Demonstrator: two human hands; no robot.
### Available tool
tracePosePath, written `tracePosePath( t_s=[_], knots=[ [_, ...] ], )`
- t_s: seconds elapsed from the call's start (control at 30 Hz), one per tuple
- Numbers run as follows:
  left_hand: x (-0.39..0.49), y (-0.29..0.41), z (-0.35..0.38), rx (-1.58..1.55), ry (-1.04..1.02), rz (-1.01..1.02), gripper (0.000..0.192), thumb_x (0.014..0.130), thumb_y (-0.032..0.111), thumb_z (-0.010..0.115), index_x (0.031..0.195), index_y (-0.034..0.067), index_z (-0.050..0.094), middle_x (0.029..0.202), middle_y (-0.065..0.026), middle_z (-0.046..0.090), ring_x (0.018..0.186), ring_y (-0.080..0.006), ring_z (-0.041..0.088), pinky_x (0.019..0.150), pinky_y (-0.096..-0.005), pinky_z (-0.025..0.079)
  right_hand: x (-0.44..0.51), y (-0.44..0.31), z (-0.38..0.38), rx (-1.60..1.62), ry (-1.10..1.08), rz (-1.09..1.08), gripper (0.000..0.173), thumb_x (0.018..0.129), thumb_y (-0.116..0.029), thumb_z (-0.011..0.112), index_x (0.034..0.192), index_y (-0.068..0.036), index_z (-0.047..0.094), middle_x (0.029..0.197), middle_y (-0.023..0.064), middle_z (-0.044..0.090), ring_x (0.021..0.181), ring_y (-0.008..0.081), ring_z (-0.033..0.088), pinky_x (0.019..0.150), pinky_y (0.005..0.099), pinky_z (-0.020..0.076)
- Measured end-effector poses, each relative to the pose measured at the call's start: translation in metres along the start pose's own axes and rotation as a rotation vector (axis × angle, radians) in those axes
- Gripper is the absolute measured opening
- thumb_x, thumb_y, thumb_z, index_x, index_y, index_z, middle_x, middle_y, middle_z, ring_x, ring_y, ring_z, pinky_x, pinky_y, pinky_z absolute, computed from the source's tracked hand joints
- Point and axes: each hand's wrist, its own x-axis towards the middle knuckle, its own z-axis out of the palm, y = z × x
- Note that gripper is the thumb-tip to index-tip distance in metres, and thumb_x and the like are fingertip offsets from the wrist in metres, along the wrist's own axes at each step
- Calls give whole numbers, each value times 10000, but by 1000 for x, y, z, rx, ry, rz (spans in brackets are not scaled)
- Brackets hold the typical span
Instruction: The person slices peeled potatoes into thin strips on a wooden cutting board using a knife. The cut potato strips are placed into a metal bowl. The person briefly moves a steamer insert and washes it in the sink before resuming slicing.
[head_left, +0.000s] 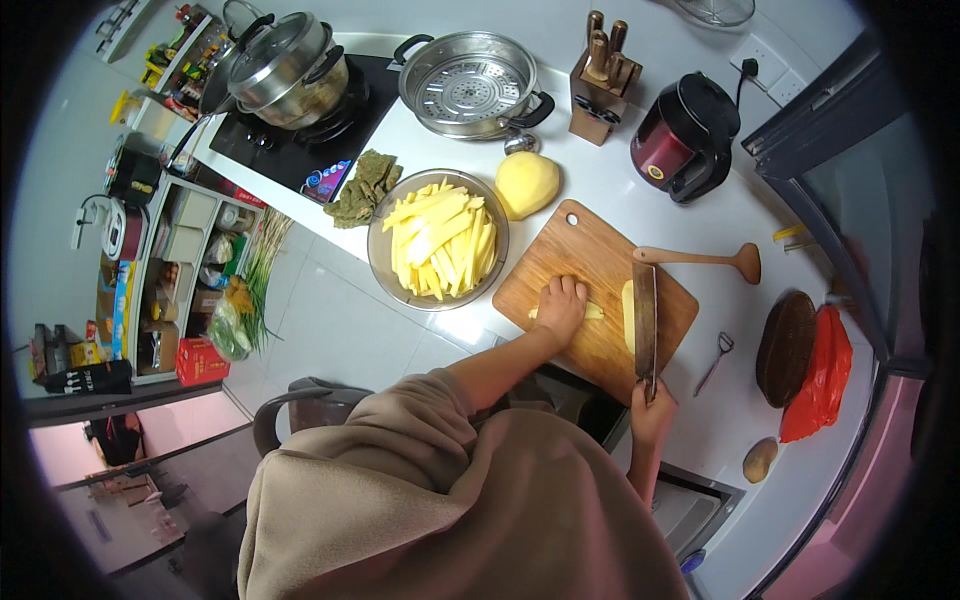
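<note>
My right hand (654, 412) grips the handle of a cleaver (645, 315). Its broad blade lies over the right part of a wooden cutting board (577, 240). Against the blade's left side is a pale slab of peeled potato (628, 307). On the board's left part, my left hand (561, 306) is closed over some cut potato strips (594, 310), whose ends stick out on both sides. Left of the board stands a round bowl (380, 274) heaped with potato strips (442, 240). Just behind the board rests a whole peeled potato (527, 184).
A wooden spatula (705, 257) touches the board's right edge. Farther right lie a peeler (714, 364), a woven basket (786, 349), a red plastic bag (821, 375) and an unpeeled potato (760, 460). Behind are a steamer pot (469, 86), a knife block (600, 82) and an electric kettle (686, 139).
</note>
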Motion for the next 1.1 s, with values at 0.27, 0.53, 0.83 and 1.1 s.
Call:
tracePosePath(
  t_s=[0.27, 0.53, 0.83, 1.1],
  knots=[
    [-13, -84, -79, -578, 270, -286, 395, 699, -31, 563, 1080, -59, 465, 1022, -272, 511, 957, -434, 524, 818, -475, 444, 11, -49, -8, -212, -49, -171, 143, 814, -151, 619, 895, -33, 627, 659, 169, 590, 585, 325, 600, 537, 388, 452],
    [-23, -254, -189, -778, 146, -465, 330, 780, 95, 638, 1070, -40, 559, 867, -109, 624, 806, -170, 588, 735, -306, 475, 63, -128, 54, -467, 28, -1025, 360, 657, -155, 695, 1007, -99, 631, 641, 50, 597, 601, 235, 618, 578, 343, 475],
    [-39, -196, -176, -440, 205, 13, 610, 706, 287, 772, 1179, 2, 512, 988, -200, 545, 924, -379, 553, 811, -422, 460, 84, -189, 118, -465, 7, -1437, 165, 643, -112, 608, 798, -66, 646, 578, 20, 585, 514, 160, 590, 514, 291, 440],
    [-12, -220, -139, -478, 206, -199, 443, 686, 120, 758, 1068, 21, 557, 993, -203, 561, 888, -377, 565, 771, -417, 461, 78, -158, 85, -531, -29, -1356, 179, 675, -122, 617, 846, -78, 647, 584, 18, 562, 535, 169, 595, 513, 311, 447]
  ],
)
